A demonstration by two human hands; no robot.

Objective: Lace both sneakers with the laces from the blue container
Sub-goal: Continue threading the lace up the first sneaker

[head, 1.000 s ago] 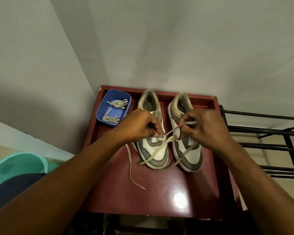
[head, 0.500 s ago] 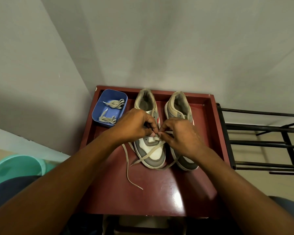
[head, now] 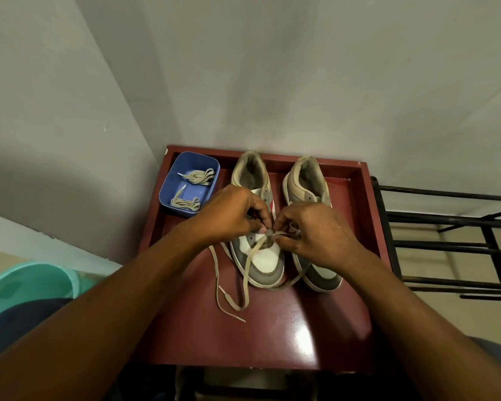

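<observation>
Two grey, white and beige sneakers stand side by side on a dark red table [head: 272, 337], toes toward me. Over the left sneaker [head: 268, 261] my left hand [head: 232, 212] and my right hand [head: 315, 235] meet at the lower eyelets, each pinching a beige lace [head: 245, 282]. The lace's loose ends trail over the toe and onto the table in front. My right hand covers much of the right sneaker [head: 307, 180]. A blue container [head: 168, 186] at the table's back left holds two bundled beige laces [head: 198, 176].
The table sits in a corner between two grey walls and has a raised rim. A black metal rack [head: 446, 227] stands to its right. A turquoise plastic basin [head: 26, 285] lies on the floor at the left.
My right hand moved left from the right sneaker to the left sneaker's eyelets and stays there beside my left hand. The lace that was pulled taut now lies slack with a loop on the table.
</observation>
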